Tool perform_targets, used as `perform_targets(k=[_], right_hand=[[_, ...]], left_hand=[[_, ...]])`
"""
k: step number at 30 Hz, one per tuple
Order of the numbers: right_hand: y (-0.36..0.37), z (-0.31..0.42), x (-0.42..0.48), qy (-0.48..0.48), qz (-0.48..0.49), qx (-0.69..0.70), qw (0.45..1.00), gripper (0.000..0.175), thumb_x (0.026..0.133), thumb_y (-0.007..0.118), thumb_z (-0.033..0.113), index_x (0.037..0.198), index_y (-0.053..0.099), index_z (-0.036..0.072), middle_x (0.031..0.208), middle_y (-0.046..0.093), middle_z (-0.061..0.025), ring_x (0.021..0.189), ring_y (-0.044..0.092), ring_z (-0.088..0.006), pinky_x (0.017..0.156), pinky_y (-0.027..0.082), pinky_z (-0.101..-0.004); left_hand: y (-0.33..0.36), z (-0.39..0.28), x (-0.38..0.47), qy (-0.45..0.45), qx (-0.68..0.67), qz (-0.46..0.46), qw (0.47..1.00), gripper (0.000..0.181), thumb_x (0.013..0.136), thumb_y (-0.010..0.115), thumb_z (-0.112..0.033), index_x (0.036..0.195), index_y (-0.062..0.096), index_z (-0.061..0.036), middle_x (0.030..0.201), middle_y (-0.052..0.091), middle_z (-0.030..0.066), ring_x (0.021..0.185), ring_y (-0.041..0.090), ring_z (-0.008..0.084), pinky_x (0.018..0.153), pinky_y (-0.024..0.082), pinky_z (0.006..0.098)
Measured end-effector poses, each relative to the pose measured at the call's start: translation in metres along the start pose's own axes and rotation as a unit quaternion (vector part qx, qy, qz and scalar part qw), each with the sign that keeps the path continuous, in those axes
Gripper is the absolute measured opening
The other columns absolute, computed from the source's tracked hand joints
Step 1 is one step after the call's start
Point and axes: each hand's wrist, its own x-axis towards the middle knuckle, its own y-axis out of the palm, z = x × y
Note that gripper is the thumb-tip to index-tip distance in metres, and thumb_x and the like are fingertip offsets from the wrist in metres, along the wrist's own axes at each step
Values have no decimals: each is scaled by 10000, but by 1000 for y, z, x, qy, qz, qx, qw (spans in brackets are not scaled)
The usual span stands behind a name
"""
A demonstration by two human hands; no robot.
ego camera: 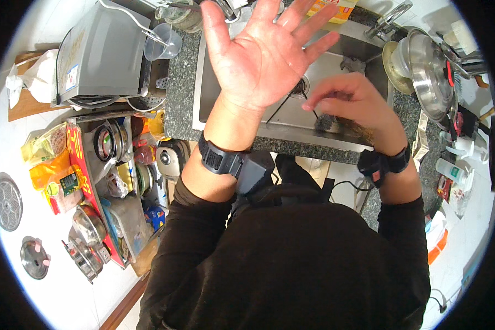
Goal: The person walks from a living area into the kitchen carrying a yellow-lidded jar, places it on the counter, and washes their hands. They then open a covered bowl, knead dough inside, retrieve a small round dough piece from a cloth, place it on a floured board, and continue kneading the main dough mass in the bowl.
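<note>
My left hand (264, 57) is raised palm up over the left part of a stainless steel sink (334, 55), fingers spread, wet and holding nothing. Over the sink's right part is my right hand (348, 97), slightly blurred, its fingers curled loosely with a gap to the thumb and nothing seen between them. Below it, near the front wall of the basin, sits a dark scouring pad (325, 122). A pair of dark chopsticks (281, 108), or similar thin sticks, lies in the basin near the drain (299, 87). A grey cloth (352, 65) rests at the back right.
A chrome faucet (390, 20) stands behind the sink. To the right are stacked bowls and a steel lid (431, 76). At left are a clear plastic cup (163, 43), a grey appliance (107, 53) and a shelf with packages and pans. Granite countertop (183, 86) borders the sink.
</note>
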Motion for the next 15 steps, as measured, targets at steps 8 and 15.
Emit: perform_targets(k=[8,15], right_hand=[[-21,-92,9,60,-171,-511,841,368,853,568,310,1049,593,-1,935,640,-54,883,594,-134,774,456,-269],[-40,-58,15,5,-321,-46,946,323,885,544,259,1093,584,15,1016,628,-52,960,554,-110,849,414,-247]], left_hand=[[-1,5,-3,-53,75,17,996,903,735,133,-802,1430,109,-226,1480,108,110,1356,77,338,1078,34,498],[-23,37,-10,-212,604,-89,764,336,796,654,-154,1095,573,-24,1020,605,72,991,541,172,894,401,289]])
